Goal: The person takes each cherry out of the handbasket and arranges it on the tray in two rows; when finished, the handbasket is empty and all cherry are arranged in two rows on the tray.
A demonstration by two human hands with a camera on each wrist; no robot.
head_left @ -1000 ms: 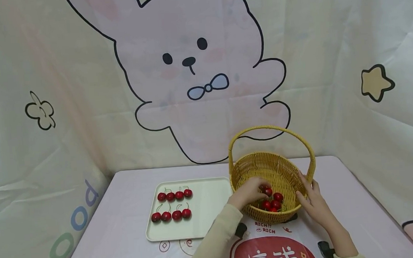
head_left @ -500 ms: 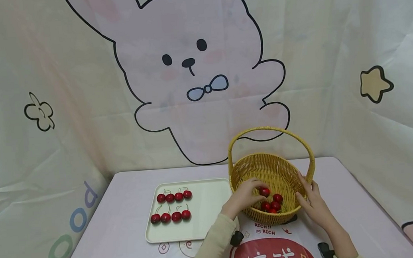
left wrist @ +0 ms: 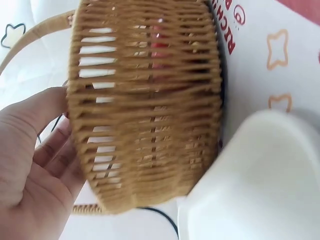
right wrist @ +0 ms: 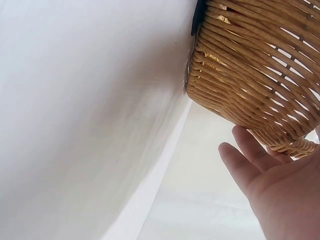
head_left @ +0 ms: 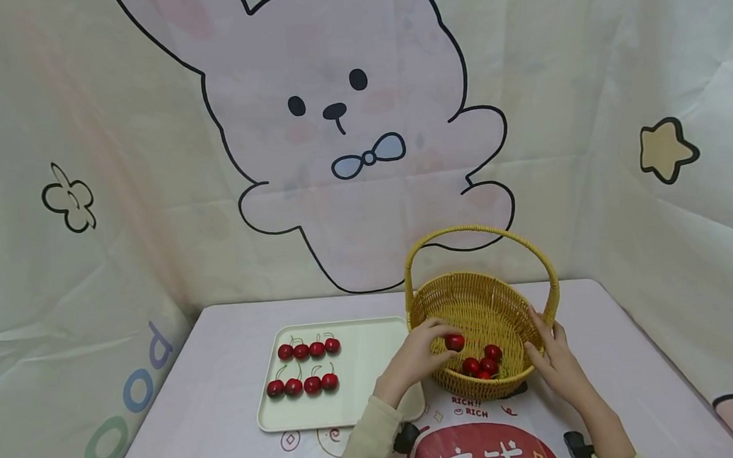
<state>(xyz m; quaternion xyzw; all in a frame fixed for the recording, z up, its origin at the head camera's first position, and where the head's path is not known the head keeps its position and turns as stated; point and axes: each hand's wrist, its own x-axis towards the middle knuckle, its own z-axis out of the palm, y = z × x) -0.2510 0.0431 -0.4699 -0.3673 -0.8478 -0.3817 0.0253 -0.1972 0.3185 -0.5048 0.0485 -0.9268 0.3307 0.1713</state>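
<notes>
In the head view my left hand pinches a dark red cherry by its side, over the left part of a yellow wicker basket with a tall arched handle. Several more cherries lie at the bottom of the basket. My right hand holds the basket's right rim, thumb over the edge and other fingers along the outside wall. The left wrist view has the left hand beside the woven wall, its fingertips hidden behind it. In the right wrist view, fingers touch the basket from outside.
Left of the basket lies a cream tray, with two rows of stemmed cherries on its left half. A white cloth with a red printed patch covers the table. A cartoon-printed curtain stands behind.
My left hand has lifted a cherry from the pile and moved it left toward the basket's left rim. The right hand stays on the basket.
</notes>
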